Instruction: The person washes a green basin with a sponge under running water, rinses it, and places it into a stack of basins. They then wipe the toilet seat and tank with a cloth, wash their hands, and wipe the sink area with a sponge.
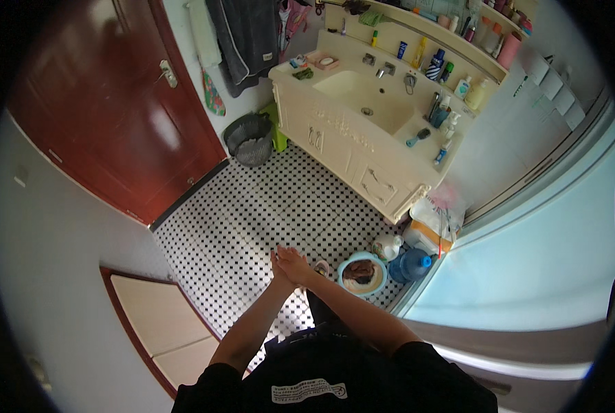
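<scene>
In front of my body, my right hand (295, 265) lies across my left hand (279, 269), palm against palm, with the fingers stretched out. No object shows in either hand. Part of my left hand is covered by the right one. Both hands hover over the black-and-white tiled floor (245, 217). Just right of them on the floor stands a light blue basin (342, 283) holding a dark brown wet-looking cloth (359, 270). A shoe (321, 267) on my foot shows partly beside my right wrist.
A cream washbasin cabinet (333, 147) with a sink (338, 85) stands ahead, toiletries along its ledge. A grey plastic basket (253, 149) sits left of it. By the basin are a blue water jug (408, 266), a white bottle (386, 247) and bags (434, 222). A red-brown door (116, 118) is shut.
</scene>
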The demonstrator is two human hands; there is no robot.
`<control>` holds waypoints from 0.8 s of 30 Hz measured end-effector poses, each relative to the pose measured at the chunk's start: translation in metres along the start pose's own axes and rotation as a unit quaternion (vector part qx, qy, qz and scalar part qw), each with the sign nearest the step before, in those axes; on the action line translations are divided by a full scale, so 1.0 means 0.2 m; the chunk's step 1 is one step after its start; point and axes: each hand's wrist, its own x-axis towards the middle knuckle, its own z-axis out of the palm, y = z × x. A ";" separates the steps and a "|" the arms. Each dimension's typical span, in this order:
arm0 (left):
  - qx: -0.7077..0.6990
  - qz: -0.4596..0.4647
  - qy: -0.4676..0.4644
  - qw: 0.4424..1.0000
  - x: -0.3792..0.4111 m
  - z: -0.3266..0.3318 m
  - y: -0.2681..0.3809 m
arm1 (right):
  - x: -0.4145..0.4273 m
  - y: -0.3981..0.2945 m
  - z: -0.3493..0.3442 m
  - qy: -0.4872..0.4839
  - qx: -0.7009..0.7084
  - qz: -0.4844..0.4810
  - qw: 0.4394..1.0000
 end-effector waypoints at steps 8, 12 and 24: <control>0.986 0.042 -0.122 -0.109 0.27 1.26 -0.42 | 0.77 0.90 -0.42 0.004 0.144 0.246 0.959; 0.973 0.193 -0.117 0.054 0.51 1.51 -0.40 | 0.97 1.11 -0.57 0.145 0.201 0.293 0.924; 0.917 0.140 -0.282 0.245 1.67 1.82 -0.21 | 1.62 1.37 -0.89 -0.007 -0.295 0.209 0.932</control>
